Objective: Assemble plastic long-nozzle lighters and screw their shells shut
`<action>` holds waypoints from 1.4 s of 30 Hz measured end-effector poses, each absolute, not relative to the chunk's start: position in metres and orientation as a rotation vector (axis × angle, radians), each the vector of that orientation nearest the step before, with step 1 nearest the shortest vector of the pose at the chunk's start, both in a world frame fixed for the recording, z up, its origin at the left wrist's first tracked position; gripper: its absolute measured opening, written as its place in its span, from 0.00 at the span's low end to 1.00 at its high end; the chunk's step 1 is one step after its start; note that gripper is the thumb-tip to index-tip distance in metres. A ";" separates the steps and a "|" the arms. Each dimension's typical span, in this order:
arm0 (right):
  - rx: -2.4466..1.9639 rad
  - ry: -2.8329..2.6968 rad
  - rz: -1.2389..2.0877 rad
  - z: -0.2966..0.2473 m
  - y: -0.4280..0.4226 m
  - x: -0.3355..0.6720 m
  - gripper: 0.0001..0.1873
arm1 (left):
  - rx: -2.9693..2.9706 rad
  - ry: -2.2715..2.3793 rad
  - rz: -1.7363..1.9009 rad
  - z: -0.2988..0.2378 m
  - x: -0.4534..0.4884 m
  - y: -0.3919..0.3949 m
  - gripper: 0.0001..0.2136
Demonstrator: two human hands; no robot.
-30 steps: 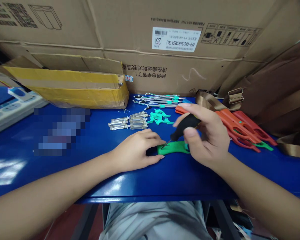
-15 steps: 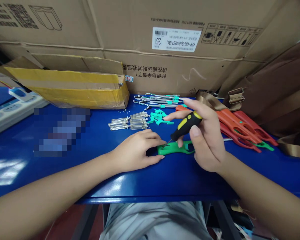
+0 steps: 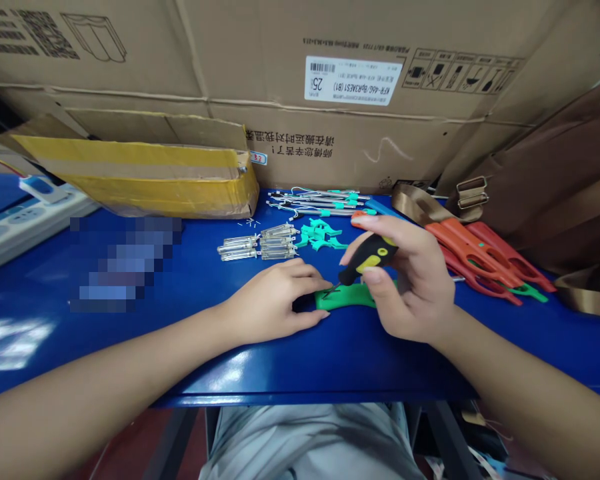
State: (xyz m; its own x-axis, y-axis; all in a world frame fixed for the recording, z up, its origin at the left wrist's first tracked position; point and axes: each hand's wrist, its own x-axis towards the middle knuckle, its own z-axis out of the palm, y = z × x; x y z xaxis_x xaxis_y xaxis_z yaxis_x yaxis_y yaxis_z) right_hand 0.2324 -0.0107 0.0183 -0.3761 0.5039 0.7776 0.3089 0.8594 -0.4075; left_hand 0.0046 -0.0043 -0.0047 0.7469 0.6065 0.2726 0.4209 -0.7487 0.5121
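My left hand [image 3: 280, 300] pinches the left end of a green plastic handle [image 3: 347, 297] that lies on the blue table [image 3: 260, 367]. In my right hand [image 3: 420, 287] is a black and yellow screwdriver [image 3: 367, 259], tilted, with its shaft pointing down and left to the handle's left end. Whether the tip sits on a screw is too small to tell. The right hand covers the right part of the green handle. Just beyond lie several teal plastic clips [image 3: 321, 233] and several clear-and-metal strips [image 3: 277, 241].
Metal rods with white wires [image 3: 320, 200] lie at the back. Orange and red handles [image 3: 480, 253] are piled on the right beside a brown strap [image 3: 420, 200]. A yellow-taped carton [image 3: 155, 173] and a power strip [image 3: 35, 220] stand on the left. A large cardboard box [image 3: 260, 80] walls the back.
My right hand's outstretched fingers have curled in around the screwdriver grip, and its handle has shifted slightly down and left. My left hand and the green handle have stayed in place.
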 end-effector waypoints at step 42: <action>-0.637 -2.008 0.354 0.021 -0.009 0.236 0.25 | 2.521 0.786 0.615 -0.004 0.006 -0.004 0.13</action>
State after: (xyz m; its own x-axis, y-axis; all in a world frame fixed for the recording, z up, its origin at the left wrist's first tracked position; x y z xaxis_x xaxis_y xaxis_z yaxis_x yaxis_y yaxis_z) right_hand 0.2361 -0.0086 0.0215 -0.3994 0.5705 0.7176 0.2910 0.8212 -0.4909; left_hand 0.0058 -0.0042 -0.0040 0.7415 0.6091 0.2813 0.4197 -0.7483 0.5137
